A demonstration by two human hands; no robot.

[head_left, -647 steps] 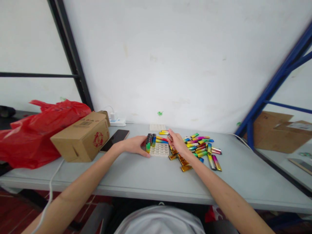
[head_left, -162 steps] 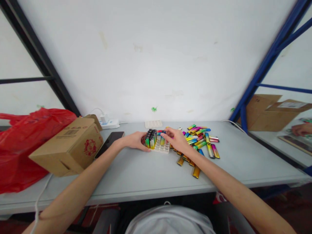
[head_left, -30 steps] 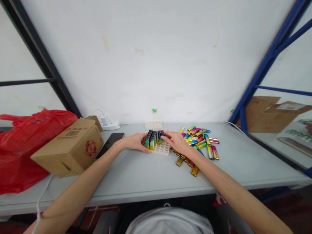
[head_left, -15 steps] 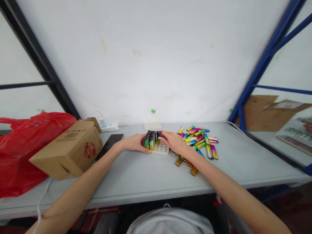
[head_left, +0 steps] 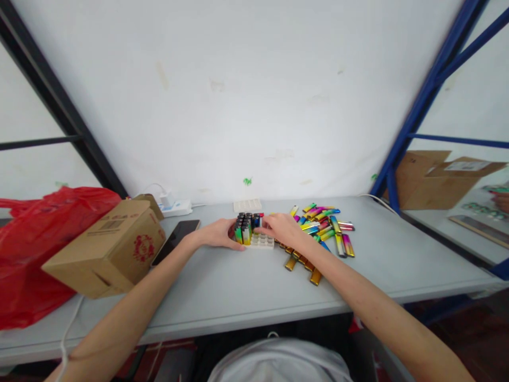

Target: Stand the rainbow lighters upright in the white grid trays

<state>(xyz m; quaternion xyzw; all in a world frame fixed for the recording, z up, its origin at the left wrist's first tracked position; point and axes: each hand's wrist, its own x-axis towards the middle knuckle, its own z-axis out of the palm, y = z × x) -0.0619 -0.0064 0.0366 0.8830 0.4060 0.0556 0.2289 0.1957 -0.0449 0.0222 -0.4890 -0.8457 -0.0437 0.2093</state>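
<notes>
A pale tray (head_left: 263, 242) with rows of pockets stands on the table in front of me. Upright lighters (head_left: 243, 229) with black tops and shiny coloured bodies fill its left part. My left hand (head_left: 218, 233) is curved round the left end, thumb in front, gripping the lighters and the tray's side. Over the tray's right half, my right hand (head_left: 283, 228) has its fingers closed at the standing lighters; they appear to hold a lighter, largely hidden. To the right, a pile of loose lighters (head_left: 326, 232) lies partly behind my right forearm, with gold ones nearest me.
A second pale tray (head_left: 247, 205) lies against the wall. At left are a phone (head_left: 175, 241), a cardboard box (head_left: 107, 246), a red plastic bag (head_left: 43, 249) and a power strip (head_left: 177, 208). Blue rack posts (head_left: 421, 101) rise at right, beside an open carton (head_left: 437, 180).
My right hand has shifted slightly at the tray, its fingers lower among the standing lighters. My left hand stays round the left end. The whole view has moved a little.
</notes>
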